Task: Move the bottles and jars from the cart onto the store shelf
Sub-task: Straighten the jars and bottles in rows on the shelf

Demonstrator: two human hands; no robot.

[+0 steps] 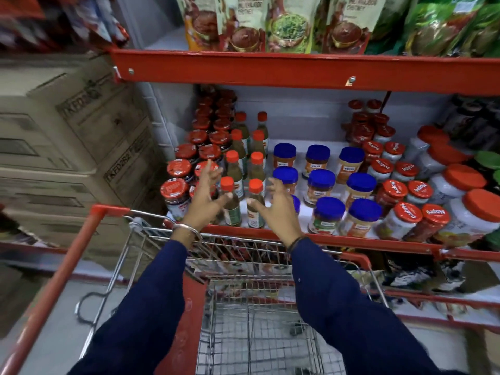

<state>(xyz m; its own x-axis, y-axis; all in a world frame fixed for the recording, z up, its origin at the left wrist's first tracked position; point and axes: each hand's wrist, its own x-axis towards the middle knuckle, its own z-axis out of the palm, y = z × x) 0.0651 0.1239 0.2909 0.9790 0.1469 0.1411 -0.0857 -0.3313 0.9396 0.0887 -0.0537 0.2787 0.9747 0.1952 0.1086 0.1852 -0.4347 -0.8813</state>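
Observation:
Two rows of green sauce bottles with orange caps stand on the red-edged store shelf [351, 240]. The front pair are one bottle [230, 204] and another [255, 205]. My left hand [207, 196] hovers with fingers spread just left of the front bottles, in front of red-lidded jars [176, 194]. My right hand [278, 205] is spread just right of them, before blue-lidded jars [328, 213]. Neither hand holds anything. Below my arms the wire cart [251, 315] shows a bare mesh basket.
Red-lidded Mapro jars [405, 220] fill the shelf's right side. Pouches [289, 25] hang on the shelf above, whose red edge [270, 70] overhangs the bottles. Stacked cardboard cartons [67, 136] stand to the left. The cart's red handle [67, 266] runs along the left.

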